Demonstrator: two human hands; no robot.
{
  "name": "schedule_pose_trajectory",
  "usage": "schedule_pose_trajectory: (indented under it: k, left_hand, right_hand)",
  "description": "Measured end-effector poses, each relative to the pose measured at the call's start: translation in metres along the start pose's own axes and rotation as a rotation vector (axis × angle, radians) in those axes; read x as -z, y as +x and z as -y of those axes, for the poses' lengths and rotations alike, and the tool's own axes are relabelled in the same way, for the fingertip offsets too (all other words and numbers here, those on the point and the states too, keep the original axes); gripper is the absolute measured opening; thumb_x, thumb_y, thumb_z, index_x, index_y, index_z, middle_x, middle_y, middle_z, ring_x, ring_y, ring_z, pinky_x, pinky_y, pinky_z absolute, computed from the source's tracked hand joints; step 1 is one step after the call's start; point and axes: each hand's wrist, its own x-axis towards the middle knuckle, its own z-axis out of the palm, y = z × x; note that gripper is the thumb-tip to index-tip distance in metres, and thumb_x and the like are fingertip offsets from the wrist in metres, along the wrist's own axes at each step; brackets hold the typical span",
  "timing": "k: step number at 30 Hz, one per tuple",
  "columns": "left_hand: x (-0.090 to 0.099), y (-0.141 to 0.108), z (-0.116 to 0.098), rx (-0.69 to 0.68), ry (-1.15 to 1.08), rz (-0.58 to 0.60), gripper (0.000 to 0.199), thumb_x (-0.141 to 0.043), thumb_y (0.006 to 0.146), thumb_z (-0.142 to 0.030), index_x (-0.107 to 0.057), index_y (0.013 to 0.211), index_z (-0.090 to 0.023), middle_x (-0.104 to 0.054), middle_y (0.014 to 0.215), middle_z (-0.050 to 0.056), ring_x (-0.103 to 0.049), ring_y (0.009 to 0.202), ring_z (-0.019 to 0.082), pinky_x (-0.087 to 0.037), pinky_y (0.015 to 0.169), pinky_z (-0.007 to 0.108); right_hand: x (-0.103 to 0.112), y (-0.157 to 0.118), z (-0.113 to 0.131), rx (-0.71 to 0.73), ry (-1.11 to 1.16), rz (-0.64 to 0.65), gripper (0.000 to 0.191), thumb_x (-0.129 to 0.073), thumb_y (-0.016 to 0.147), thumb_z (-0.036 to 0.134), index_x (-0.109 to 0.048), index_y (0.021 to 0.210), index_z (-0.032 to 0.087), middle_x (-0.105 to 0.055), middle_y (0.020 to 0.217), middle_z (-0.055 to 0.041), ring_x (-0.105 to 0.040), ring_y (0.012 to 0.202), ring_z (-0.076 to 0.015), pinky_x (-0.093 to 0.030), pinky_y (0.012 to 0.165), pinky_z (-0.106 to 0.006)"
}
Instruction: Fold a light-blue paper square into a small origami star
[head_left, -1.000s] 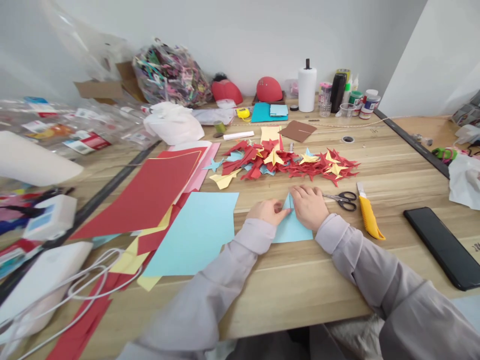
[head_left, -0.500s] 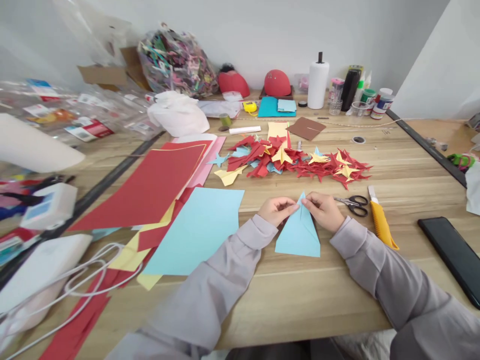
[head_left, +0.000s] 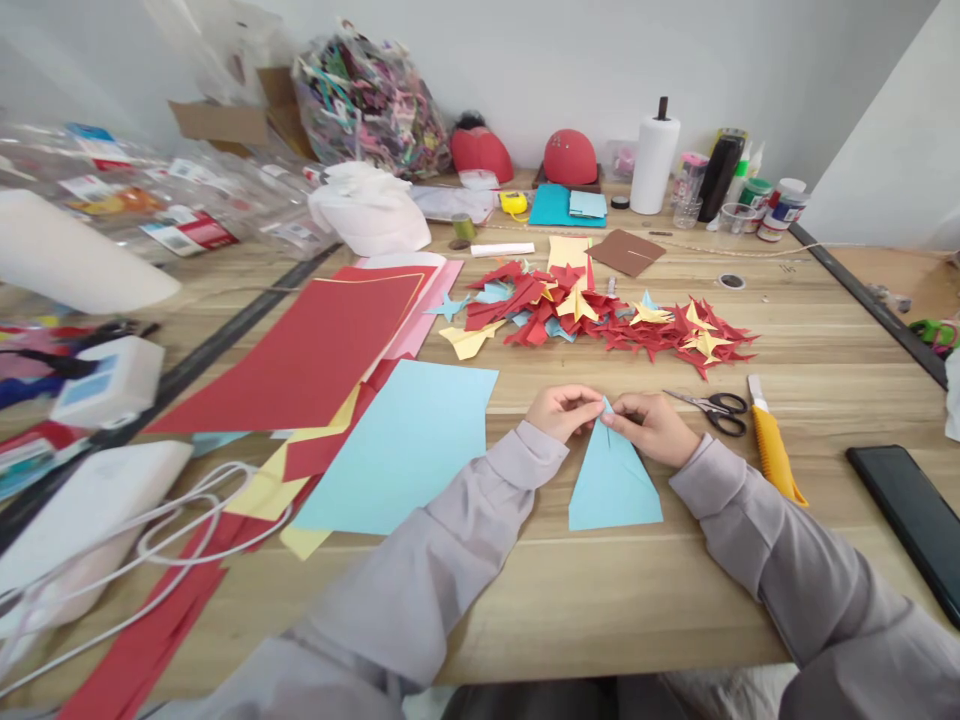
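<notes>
A folded piece of light blue paper [head_left: 616, 485], narrow at the far end and wide toward me, is between my hands over the table. Its pointed tip is pinched by my left hand [head_left: 562, 412] on one side and my right hand [head_left: 654, 424] on the other. Thumbs and fingers of both hands are closed at the tip, hiding part of it. Black-handled scissors [head_left: 724, 412] and a yellow-handled utility knife [head_left: 777, 450] lie to the right of my right hand. A flat light blue sheet [head_left: 409, 450] rests left of my left hand.
Beyond my hands lies a pile of red, yellow and blue paper stars [head_left: 577, 303]. Red sheets [head_left: 300, 345] and a white cable [head_left: 214, 525] lie at left. A black phone [head_left: 911, 525] is at right. Bottles [head_left: 656, 165] and red domes [head_left: 570, 158] stand at the back.
My fingers have drawn closer together over the paper's tip, covering more of it. The paper's wide end has swung slightly right and toward me. The whole view has shifted a little.
</notes>
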Motion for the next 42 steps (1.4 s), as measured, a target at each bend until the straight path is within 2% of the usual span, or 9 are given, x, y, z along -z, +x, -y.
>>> schedule_pose_trajectory:
  k: [6,10,14,17,22,29,33,38,42]
  left_hand:
    - [0.001,-0.001,-0.004,0.013,0.001,0.02,0.024,-0.076,0.052,-0.035,-0.066,0.06,-0.014,-0.057,0.049,-0.001,-0.051,0.047,0.009,-0.035,0.042,0.019]
    - [0.0,-0.003,-0.004,-0.013,0.011,0.016,0.023,-0.073,0.053,-0.036,-0.065,0.057,-0.015,-0.057,0.051,0.0,-0.052,0.048,0.009,-0.035,0.043,0.02]
    - [-0.004,-0.004,-0.005,-0.033,0.007,-0.05,0.032,-0.07,0.059,-0.044,-0.06,0.05,-0.015,-0.053,0.047,-0.001,-0.049,0.045,0.008,-0.034,0.041,0.02]
    - [-0.005,-0.003,-0.006,-0.035,-0.022,-0.096,0.038,-0.068,0.06,-0.051,-0.063,0.055,-0.015,-0.059,0.054,0.001,-0.049,0.045,0.008,-0.032,0.04,0.02]
    - [-0.005,-0.002,-0.002,-0.103,-0.008,-0.04,0.031,-0.078,0.052,-0.043,-0.067,0.061,-0.015,-0.062,0.057,0.001,-0.05,0.05,0.009,-0.035,0.042,0.02]
    - [-0.004,-0.003,0.004,-0.093,0.082,0.073,0.027,-0.076,0.057,-0.038,-0.066,0.061,-0.014,-0.057,0.051,-0.002,-0.047,0.049,0.009,-0.037,0.049,0.022]
    - [-0.004,-0.003,0.008,-0.105,0.162,0.087,0.023,-0.074,0.06,-0.035,-0.067,0.061,-0.013,-0.06,0.054,0.0,-0.05,0.054,0.01,-0.038,0.054,0.023]
    - [-0.002,-0.002,0.01,-0.13,0.2,0.126,0.024,-0.074,0.061,-0.037,-0.068,0.062,-0.013,-0.06,0.055,0.0,-0.049,0.054,0.01,-0.038,0.054,0.023]
    - [-0.002,-0.001,0.011,-0.178,0.24,0.13,0.029,-0.072,0.063,-0.042,-0.065,0.059,-0.014,-0.055,0.052,-0.002,-0.045,0.052,0.009,-0.035,0.053,0.023]
  right_hand:
    - [0.001,0.001,0.0,0.028,-0.013,0.046,0.045,-0.055,0.083,0.054,-0.05,0.057,0.017,-0.04,0.054,0.0049,-0.035,0.051,-0.0079,-0.03,0.051,-0.023]
    - [0.001,0.002,-0.001,0.05,-0.014,0.054,0.044,-0.056,0.084,0.051,-0.049,0.057,0.017,-0.041,0.054,0.0051,-0.035,0.051,-0.0077,-0.031,0.051,-0.023]
    - [0.001,0.002,-0.002,0.103,-0.048,0.061,0.043,-0.058,0.083,0.047,-0.048,0.055,0.017,-0.042,0.052,0.005,-0.035,0.051,-0.0076,-0.031,0.053,-0.024]
    - [0.002,0.002,-0.002,0.046,0.018,0.043,0.044,-0.058,0.082,0.052,-0.05,0.056,0.017,-0.045,0.054,0.0037,-0.038,0.052,-0.0084,-0.033,0.053,-0.024]
    - [0.003,0.001,0.003,-0.038,0.052,0.009,0.046,-0.061,0.076,0.058,-0.055,0.057,0.016,-0.05,0.055,0.0019,-0.041,0.053,-0.0097,-0.036,0.053,-0.024]
    - [0.003,0.0,0.004,-0.102,0.152,-0.145,0.042,-0.063,0.074,0.058,-0.058,0.068,0.017,-0.056,0.059,0.001,-0.047,0.055,-0.0103,-0.039,0.051,-0.024]
    - [0.005,0.002,0.002,-0.082,0.209,-0.113,0.041,-0.064,0.074,0.058,-0.055,0.067,0.018,-0.058,0.058,0.0007,-0.051,0.055,-0.0115,-0.042,0.055,-0.026]
    - [0.005,0.004,0.002,-0.128,0.32,-0.195,0.043,-0.057,0.077,0.062,-0.052,0.07,0.02,-0.06,0.061,0.0004,-0.054,0.058,-0.0125,-0.044,0.062,-0.028]
    - [0.005,0.004,0.002,-0.096,0.167,-0.094,0.044,-0.061,0.076,0.059,-0.052,0.063,0.019,-0.051,0.057,0.003,-0.045,0.056,-0.0103,-0.038,0.057,-0.025]
